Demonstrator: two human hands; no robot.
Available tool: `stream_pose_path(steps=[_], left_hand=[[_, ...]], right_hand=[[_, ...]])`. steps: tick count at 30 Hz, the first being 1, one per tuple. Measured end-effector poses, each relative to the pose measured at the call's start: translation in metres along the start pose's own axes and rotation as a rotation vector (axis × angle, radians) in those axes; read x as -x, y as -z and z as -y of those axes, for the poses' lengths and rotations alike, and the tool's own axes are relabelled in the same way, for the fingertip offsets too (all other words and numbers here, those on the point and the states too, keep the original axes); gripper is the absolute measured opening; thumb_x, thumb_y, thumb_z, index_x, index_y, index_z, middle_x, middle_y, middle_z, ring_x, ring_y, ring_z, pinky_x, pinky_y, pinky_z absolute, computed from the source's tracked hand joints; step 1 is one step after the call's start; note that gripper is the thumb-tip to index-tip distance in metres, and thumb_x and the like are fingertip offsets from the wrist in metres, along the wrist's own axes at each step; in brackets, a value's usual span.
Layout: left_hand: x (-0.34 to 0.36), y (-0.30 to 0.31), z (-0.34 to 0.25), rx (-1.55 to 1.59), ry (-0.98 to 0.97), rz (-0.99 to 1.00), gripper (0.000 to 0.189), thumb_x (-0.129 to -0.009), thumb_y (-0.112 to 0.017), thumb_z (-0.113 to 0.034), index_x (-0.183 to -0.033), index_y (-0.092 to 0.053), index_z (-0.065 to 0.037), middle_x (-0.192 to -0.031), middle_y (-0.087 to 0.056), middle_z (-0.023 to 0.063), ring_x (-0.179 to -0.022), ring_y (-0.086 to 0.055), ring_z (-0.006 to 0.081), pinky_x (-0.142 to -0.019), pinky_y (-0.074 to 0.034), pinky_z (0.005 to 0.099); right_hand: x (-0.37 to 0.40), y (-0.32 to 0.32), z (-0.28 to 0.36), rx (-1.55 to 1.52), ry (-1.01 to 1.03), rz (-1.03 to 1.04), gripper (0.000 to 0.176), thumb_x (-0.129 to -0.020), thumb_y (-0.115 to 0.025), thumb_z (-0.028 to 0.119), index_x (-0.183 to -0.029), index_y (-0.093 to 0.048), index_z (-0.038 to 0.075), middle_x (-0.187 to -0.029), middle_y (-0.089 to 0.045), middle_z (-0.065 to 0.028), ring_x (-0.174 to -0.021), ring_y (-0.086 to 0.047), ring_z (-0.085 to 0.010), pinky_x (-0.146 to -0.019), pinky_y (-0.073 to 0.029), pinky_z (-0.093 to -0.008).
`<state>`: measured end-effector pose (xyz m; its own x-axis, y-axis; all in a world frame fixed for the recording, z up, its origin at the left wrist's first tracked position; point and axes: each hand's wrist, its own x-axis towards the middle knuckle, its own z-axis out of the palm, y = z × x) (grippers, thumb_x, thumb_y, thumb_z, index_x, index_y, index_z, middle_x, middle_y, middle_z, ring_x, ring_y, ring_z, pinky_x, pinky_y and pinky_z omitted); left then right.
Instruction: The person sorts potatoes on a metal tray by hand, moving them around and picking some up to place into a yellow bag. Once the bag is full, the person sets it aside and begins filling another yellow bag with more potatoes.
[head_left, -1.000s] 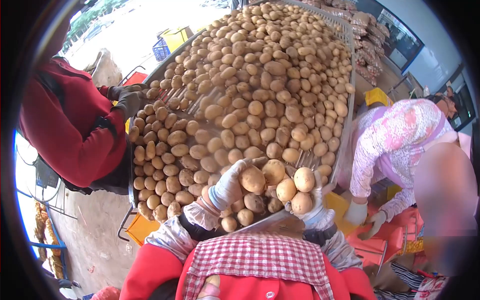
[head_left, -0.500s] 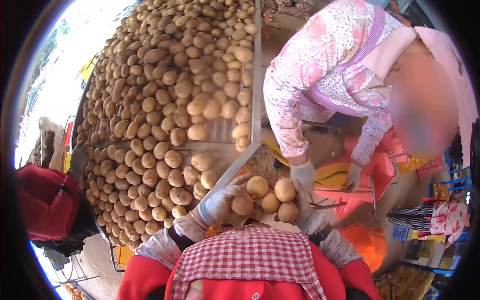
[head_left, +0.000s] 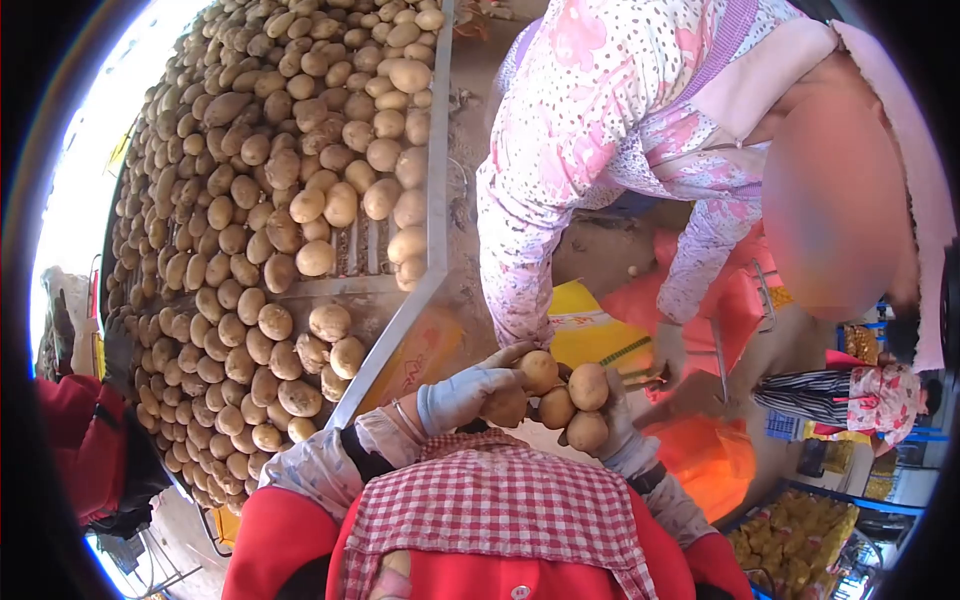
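My left hand (head_left: 467, 398), in a pale blue-grey glove, is closed round the left side of a bunch of potatoes (head_left: 556, 408). My right hand (head_left: 626, 440), also gloved, grips the same bunch from the right. Several round, tan potatoes are cradled between the two palms in front of my checked apron (head_left: 490, 500). Some of my fingers are hidden behind them. To the left lies the sorting table's metal rim (head_left: 385, 350), with a large spread of loose potatoes (head_left: 240, 240) behind it. My hands are apart from that rim.
A co-worker in patterned sleeves (head_left: 520, 260) bends close in front of my hands, beside a yellow bag (head_left: 590, 325). Orange-red bags (head_left: 705, 465) lie to the right. Another person in red (head_left: 80, 450) stands at the far left. Filled sacks (head_left: 800, 535) sit at lower right.
My view has turned right, so the potato table shifts left. My hands still hold the potatoes, now farther from the table rim. The co-worker appears nearer and more of the yellow bag shows.
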<state>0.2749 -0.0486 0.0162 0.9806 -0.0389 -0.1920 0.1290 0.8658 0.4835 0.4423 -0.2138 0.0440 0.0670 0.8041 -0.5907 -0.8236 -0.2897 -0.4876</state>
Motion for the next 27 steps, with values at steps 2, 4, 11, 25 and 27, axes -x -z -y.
stream_pose_path(steps=[2, 4, 11, 25, 27], left_hand=[[-0.004, 0.005, 0.007, 0.04, 0.02, 0.002, 0.075, -0.096, -0.049, -0.028, -0.155, -0.01, -0.004, -0.152, -0.032, 0.0177, -0.138, -0.038, 0.0265, -0.113, -0.034, 0.039], [-0.008, 0.009, 0.011, -0.041, 0.027, -0.022, 0.076, -0.097, -0.049, -0.032, -0.155, -0.008, -0.004, -0.151, -0.033, 0.0169, -0.137, -0.039, 0.0252, -0.109, -0.038, 0.0375], [-0.042, 0.004, 0.011, -0.185, 0.052, -0.132, 0.077, -0.1, -0.045, -0.039, -0.156, -0.006, -0.002, -0.15, -0.032, 0.0141, -0.131, -0.04, 0.0181, -0.108, -0.035, 0.0337], [-0.121, 0.007, 0.032, -0.11, -0.05, -0.291, 0.077, -0.098, -0.05, -0.039, -0.156, -0.012, -0.004, -0.15, -0.035, 0.0111, -0.127, -0.042, 0.0163, -0.102, -0.038, 0.0287], [-0.125, 0.005, 0.027, -0.088, -0.089, -0.315, 0.078, -0.097, -0.05, -0.039, -0.156, -0.012, -0.005, -0.146, -0.039, 0.0098, -0.123, -0.044, 0.0152, -0.1, -0.039, 0.0282]], right_hand=[[0.001, 0.011, -0.005, -0.058, -0.023, -0.039, 0.1, -0.084, -0.04, 0.079, -0.146, -0.034, 0.002, -0.134, -0.052, -0.0169, -0.099, -0.066, -0.0325, -0.051, -0.059, -0.0309], [0.002, 0.016, -0.004, -0.021, -0.055, -0.076, 0.097, -0.084, -0.04, 0.078, -0.144, -0.037, 0.002, -0.13, -0.055, -0.0151, -0.093, -0.066, -0.0271, -0.053, -0.06, -0.0344], [0.008, 0.041, 0.022, 0.04, 0.029, -0.138, 0.095, -0.082, -0.045, 0.079, -0.145, -0.04, 0.008, -0.13, -0.057, -0.0137, -0.1, -0.065, -0.0256, -0.057, -0.06, -0.0406], [-0.014, 0.061, 0.049, -0.035, 0.052, -0.404, 0.085, -0.081, -0.046, 0.079, -0.127, -0.055, 0.007, -0.106, -0.065, -0.0094, -0.071, -0.065, -0.0225, -0.046, -0.051, -0.0331], [-0.024, 0.058, 0.055, -0.024, 0.083, -0.439, 0.085, -0.083, -0.046, 0.078, -0.128, -0.054, 0.007, -0.109, -0.065, -0.0102, -0.075, -0.067, -0.023, -0.051, -0.054, -0.0327]])
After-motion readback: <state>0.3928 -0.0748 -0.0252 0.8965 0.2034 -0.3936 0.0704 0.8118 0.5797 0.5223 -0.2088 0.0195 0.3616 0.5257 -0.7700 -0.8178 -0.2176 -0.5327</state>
